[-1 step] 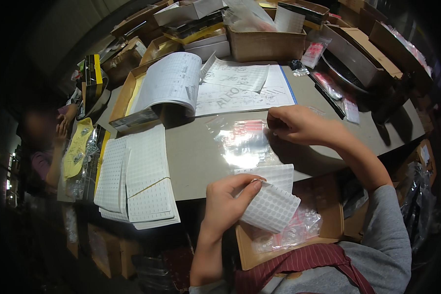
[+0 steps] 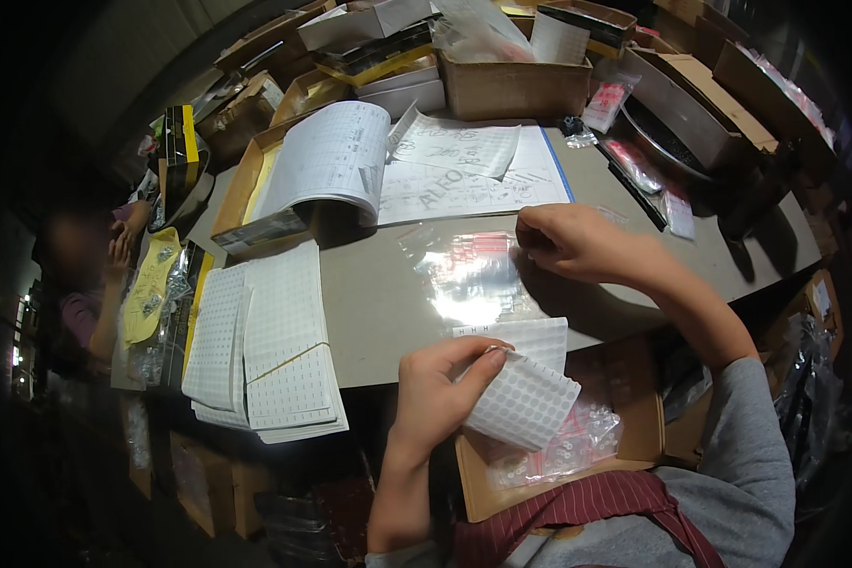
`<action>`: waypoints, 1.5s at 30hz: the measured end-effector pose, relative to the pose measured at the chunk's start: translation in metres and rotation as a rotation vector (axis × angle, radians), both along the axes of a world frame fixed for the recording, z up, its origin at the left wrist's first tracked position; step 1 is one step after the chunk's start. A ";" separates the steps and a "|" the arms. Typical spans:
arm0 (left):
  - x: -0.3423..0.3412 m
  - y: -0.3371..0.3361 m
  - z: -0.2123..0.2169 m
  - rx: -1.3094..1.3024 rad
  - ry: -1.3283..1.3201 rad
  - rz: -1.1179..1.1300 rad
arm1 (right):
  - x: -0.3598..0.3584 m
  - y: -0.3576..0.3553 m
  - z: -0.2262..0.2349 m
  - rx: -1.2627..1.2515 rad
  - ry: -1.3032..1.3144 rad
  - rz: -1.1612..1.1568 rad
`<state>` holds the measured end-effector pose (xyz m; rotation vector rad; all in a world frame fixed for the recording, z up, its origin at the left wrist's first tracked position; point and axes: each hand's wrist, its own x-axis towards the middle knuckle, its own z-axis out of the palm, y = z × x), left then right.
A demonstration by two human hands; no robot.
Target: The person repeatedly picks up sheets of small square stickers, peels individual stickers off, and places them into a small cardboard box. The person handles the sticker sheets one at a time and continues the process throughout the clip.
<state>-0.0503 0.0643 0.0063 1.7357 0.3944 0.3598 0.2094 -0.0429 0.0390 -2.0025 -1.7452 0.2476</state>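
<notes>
- Just below the centre of the frame, a person's bare left hand (image 2: pixel 435 388) pinched a white paper sheet printed with rows of grey dots (image 2: pixel 523 405) between thumb and fingers.
- The sheet was bent over, lying across the near edge of a grey tabletop (image 2: pixel 374 308) and above an open brown cardboard box (image 2: pixel 646 417).
- Clear plastic bags with red marks (image 2: pixel 592 435) lay in that box, at the lower centre right.
- Right of centre, the bare right hand (image 2: pixel 577 244) was curled above the tabletop; whether its fingers held anything could not be told.
- Just beside it, at the centre, lay a shiny pile of clear plastic bags with red-and-white bands (image 2: pixel 473 275).
- Left of centre stood a thick stack of white printed label sheets (image 2: pixel 284 331), with a thin band across it.
- In the upper middle, curled white papers (image 2: pixel 336 156) lay open.
- At the far left, another person (image 2: pixel 90 312) was partly visible in shadow.
</notes>
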 end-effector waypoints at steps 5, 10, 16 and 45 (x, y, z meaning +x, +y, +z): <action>-0.001 -0.002 -0.002 -0.024 0.012 0.019 | 0.009 -0.001 -0.016 -0.020 -0.156 -0.109; -0.004 -0.006 -0.001 -0.045 -0.038 0.033 | 0.018 -0.013 0.021 -0.269 -0.056 -0.265; -0.007 -0.021 -0.010 -0.059 -0.141 0.181 | -0.044 -0.052 0.027 -0.031 0.322 0.063; 0.020 -0.032 -0.012 0.002 -0.094 0.229 | 0.094 -0.090 -0.001 -0.211 -0.151 -0.408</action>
